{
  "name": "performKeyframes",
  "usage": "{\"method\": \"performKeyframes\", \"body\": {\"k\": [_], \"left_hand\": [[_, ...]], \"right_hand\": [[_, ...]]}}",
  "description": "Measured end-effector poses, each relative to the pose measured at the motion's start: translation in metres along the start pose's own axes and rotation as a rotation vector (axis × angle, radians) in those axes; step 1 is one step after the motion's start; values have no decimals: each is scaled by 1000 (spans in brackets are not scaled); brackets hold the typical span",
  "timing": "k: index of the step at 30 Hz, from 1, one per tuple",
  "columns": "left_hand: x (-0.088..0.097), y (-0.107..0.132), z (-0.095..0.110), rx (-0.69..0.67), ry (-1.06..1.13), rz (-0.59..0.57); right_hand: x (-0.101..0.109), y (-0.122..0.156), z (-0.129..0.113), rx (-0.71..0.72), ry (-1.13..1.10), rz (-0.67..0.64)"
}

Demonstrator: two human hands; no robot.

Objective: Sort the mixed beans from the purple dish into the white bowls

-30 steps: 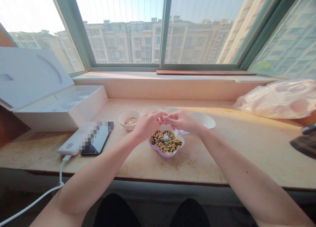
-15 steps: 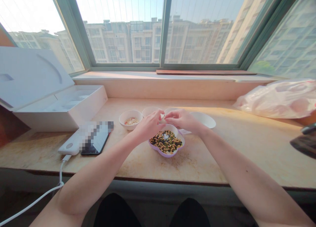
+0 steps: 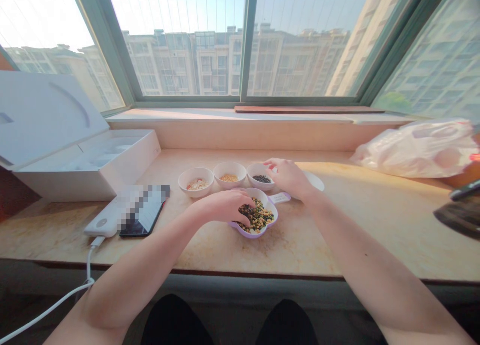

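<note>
The two hands, together a moment ago, are now apart: the left hand [image 3: 233,206] is lowered, half open, into the mixed beans [image 3: 264,216] of the purple bowl [image 3: 256,235] below it. The right hand [image 3: 288,176], fingers bent, is at the small bowl [image 3: 261,187] of black beans [image 3: 261,179] just to its left, so each attends its own bowl; whether either holds a bean, I cannot tell.

One head view: we look forward and down, counter [image 3: 300,252] close at mid-frame, window [image 3: 246,45] across the top.
</note>
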State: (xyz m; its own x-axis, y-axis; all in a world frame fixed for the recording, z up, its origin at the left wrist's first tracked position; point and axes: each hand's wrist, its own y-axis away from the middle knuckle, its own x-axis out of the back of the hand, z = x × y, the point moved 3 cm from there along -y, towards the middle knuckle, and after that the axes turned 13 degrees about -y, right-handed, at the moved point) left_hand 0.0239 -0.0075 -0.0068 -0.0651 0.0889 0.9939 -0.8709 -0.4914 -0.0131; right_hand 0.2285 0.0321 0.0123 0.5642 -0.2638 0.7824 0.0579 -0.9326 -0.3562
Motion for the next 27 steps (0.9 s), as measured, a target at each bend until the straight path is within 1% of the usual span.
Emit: {"method": "performKeyframes", "body": {"k": [4,11,15,21,27], "left_hand": [[-1,-1,-3,6,20,-26],[-5,-2,-4,6,57,-37],[-4,-2,-2,24,72,-38],[1,-2,0,-5,118,-6],[-2,-5,-3,22,127,4]], "right_hand": [[0,1,-5,-29,-28,-45],[-2,2,-9,19,-75,-91],[-2,3,-11,7,-86,-101],[1,4,-15,-12,-81,-115],[1,5,-16,9,-84,-101]]}}
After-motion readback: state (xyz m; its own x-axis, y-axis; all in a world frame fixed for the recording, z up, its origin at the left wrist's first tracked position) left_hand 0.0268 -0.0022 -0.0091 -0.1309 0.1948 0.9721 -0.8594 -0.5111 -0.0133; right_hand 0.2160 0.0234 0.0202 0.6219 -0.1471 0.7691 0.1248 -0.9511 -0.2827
